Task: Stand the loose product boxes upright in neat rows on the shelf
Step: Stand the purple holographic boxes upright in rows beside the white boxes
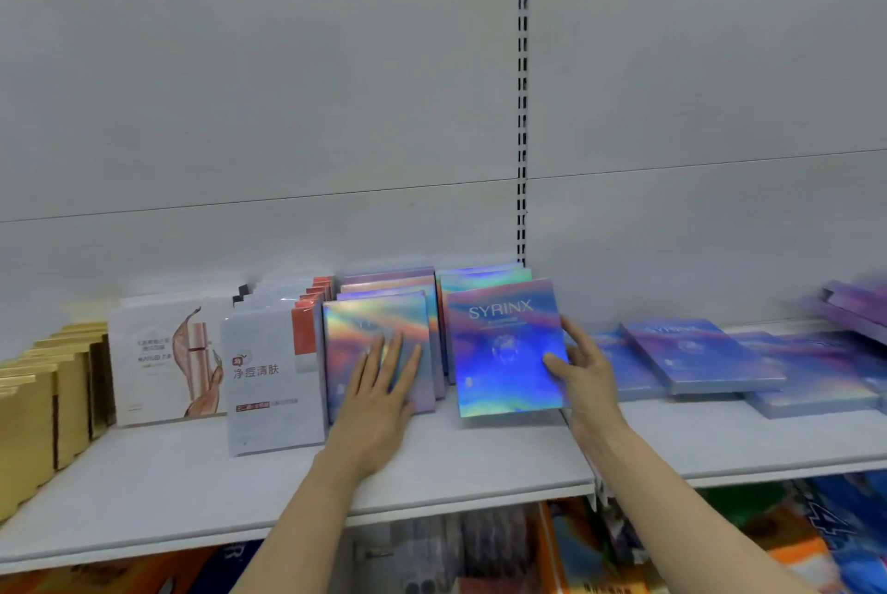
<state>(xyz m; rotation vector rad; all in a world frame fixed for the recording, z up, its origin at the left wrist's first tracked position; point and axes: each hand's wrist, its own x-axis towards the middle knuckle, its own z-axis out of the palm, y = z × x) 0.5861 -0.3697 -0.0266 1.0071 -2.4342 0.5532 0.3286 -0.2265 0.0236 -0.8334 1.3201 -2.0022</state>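
Both forearms reach up from below over the shelf [480, 473] edge. The left hand [379, 406] lies flat, fingers spread, pressed against the front box [379, 344] of an upright row. The right hand [583, 382] grips the right edge of a SYRINX box [504, 348], upright, just right of that row; loose boxes [705, 353] lie flat farther right.

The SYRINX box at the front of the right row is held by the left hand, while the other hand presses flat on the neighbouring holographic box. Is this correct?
Not quite. The head view shows the right hand gripping the SYRINX box at its right edge. The left hand is the one pressing flat on the neighbouring holographic box. The rest is correct.
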